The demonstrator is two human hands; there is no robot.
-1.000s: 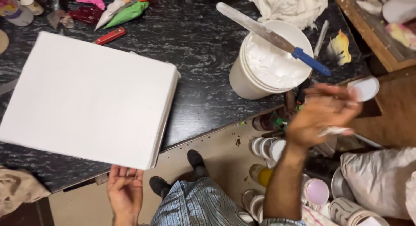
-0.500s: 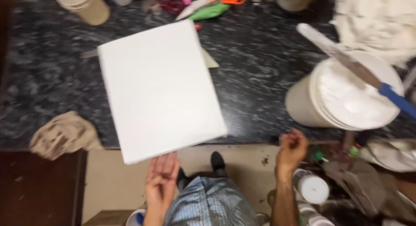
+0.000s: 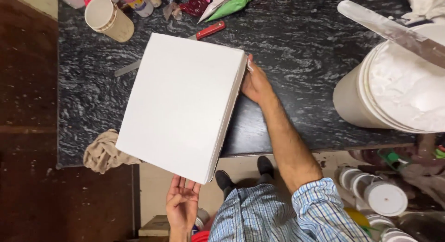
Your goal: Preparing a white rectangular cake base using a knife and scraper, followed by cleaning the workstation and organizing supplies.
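- The right hand (image 3: 256,84) presses its fingers against the right edge of the white canvas board (image 3: 183,103).
- The left hand (image 3: 181,202) is open, palm up, fingertips under the board's near corner.
- The board lies tilted on the dark marble counter (image 3: 296,38), its near corner overhanging the edge.
- A white bucket (image 3: 394,91) stands to the right.

A white board (image 3: 183,103) is lying tilted on the dark counter (image 3: 296,42), its near corner hanging over the edge. The right hand (image 3: 255,84) is pressing against the board's right edge, and the left hand (image 3: 181,201) is waiting palm up just under the overhanging corner. A bucket (image 3: 384,93) of white paste is sitting to the right with a spatula (image 3: 389,31) across it. A cup (image 3: 109,19), a red knife (image 3: 209,30) and a rag (image 3: 105,151) are lying around the board.
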